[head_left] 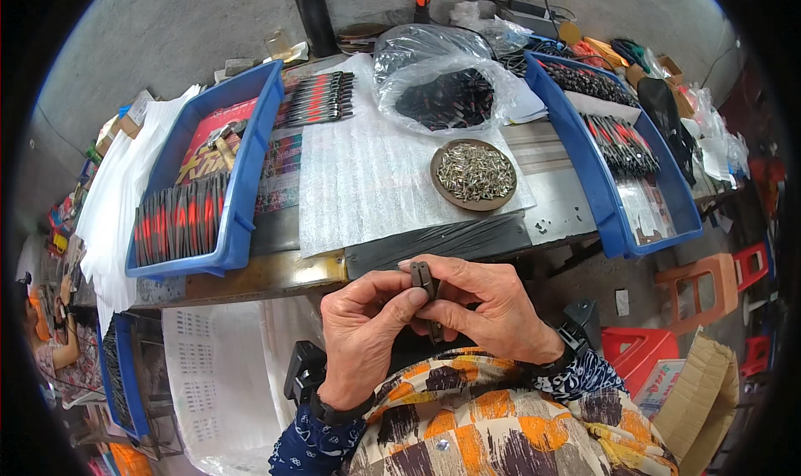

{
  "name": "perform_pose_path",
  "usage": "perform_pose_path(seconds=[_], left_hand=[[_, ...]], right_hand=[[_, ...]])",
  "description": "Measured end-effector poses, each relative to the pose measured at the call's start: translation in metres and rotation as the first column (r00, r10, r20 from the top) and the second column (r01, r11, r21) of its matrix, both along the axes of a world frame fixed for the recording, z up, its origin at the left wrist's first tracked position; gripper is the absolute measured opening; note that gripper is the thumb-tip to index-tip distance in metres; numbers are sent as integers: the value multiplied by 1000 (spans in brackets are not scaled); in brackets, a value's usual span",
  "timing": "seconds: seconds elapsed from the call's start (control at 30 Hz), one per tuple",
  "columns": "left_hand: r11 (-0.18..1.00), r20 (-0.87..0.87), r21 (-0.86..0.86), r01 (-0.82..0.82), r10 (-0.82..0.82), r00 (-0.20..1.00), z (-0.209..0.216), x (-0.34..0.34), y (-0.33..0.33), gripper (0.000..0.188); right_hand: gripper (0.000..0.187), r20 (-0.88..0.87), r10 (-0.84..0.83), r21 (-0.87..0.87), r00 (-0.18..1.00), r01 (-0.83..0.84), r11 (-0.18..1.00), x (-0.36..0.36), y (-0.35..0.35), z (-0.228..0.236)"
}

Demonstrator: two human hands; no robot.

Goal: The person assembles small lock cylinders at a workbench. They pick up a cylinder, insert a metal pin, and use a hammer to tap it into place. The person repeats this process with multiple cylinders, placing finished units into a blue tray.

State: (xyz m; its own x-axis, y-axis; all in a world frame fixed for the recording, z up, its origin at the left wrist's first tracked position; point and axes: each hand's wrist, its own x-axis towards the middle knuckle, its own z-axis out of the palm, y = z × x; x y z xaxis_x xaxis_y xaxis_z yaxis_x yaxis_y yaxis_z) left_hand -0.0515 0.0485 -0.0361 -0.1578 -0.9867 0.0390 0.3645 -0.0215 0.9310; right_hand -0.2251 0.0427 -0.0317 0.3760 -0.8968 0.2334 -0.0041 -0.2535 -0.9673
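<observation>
A blue tray (258, 146) of red-and-black pieces stood left on the bench (275, 236). The left hand (365, 317) and right hand (494, 305) met before the bench's edge, pinching a slim dark part (424, 277) between them. Beyond, a plastic bag (498, 77) crowded the middle, then a dish (442, 191) of metal bits (476, 172), then another blue tray (588, 186).

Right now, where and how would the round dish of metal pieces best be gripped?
Probably grip the round dish at its left and right rim, from the near side: it lies flat, heaped with loose metal pieces, so level two-sided support should limit spilling.
</observation>
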Motion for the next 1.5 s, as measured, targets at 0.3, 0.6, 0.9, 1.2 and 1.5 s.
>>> perform_pose_path(seconds=[0.3,0.6,0.9,1.2,1.5], left_hand=[[999,9,-42,-25,25,1000,9,-1,-5,12],[976,-37,-157,-149,145,989,32,10,-24,13],[966,-12,-177,-189,190,982,38,33,-22,13],[953,126,-195,-233,260,957,63,58,3,11],[910,324,-276,-309,391,862,106,65,34,10]], right_hand=[[44,-18,6,9,1000,-6,1000,4,-6,13],[42,-26,75,-50,997,-76,996,17,-37,43],[43,49,136,-43,990,-134,990,41,-43,41],[47,171,206,-197,963,-171,965,69,-29,32],[55,328,268,-381,906,-132,915,95,-15,36]])
